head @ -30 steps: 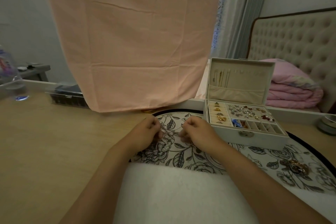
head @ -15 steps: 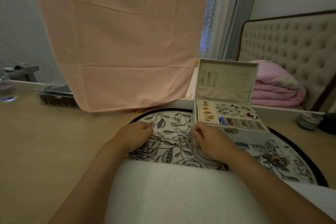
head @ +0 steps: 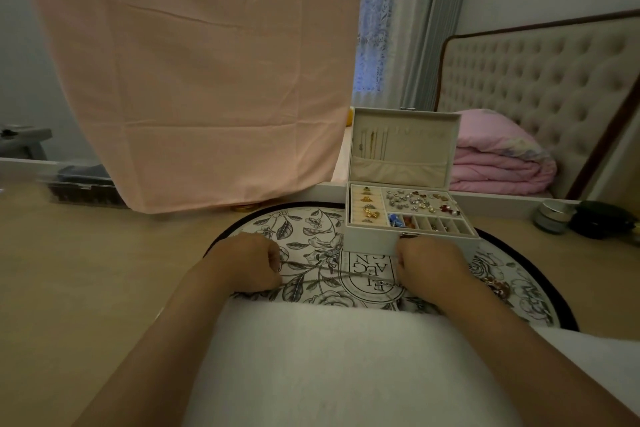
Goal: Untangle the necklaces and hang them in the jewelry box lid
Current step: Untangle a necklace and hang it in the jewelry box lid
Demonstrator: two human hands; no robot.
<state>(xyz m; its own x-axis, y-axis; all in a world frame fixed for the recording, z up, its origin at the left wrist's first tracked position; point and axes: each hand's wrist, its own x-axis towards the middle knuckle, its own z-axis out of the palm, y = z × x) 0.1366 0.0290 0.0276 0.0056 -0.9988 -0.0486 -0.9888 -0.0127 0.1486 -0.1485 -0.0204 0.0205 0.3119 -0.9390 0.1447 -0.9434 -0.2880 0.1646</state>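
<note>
1. Far left, on the wooden table (head: 86,270): a clear plastic box (head: 83,184) with dark stuff inside.
2. Behind it, hanging down low: a big pink cloth (head: 194,80).
3. Near the middle, on the left side of a round flowered mat (head: 304,229): the left hand (head: 249,262), curled into a fist and pinching the left end of the necklaces (head: 332,270).
4. Between the two hands: those necklaces, pulled out long and thin across the mat, crossing over in the middle. Too thin and blurry to count, maybe two.
5. Nearest of all, between the arms: a soft white pad (head: 329,357), covering the near edge of the mat.
6. On the far right part of the mat: the jewelry box (head: 408,239), open, with its lid (head: 405,146) standing up. A few thin chains (head: 372,142) hanging on the left side of the lid. Rings and little shiny bits in the trays below.
7. Just in front of the box: the right hand (head: 429,263), fingers curled in tight, pinching the right end of the necklaces.
8. Right of that hand, lying on the mat: a small brown and gold jewel (head: 495,288).
9. Far right: a folded pink blanket (head: 502,163) by a padded headboard (head: 540,90), and a little jar (head: 554,217) on the table.
</note>
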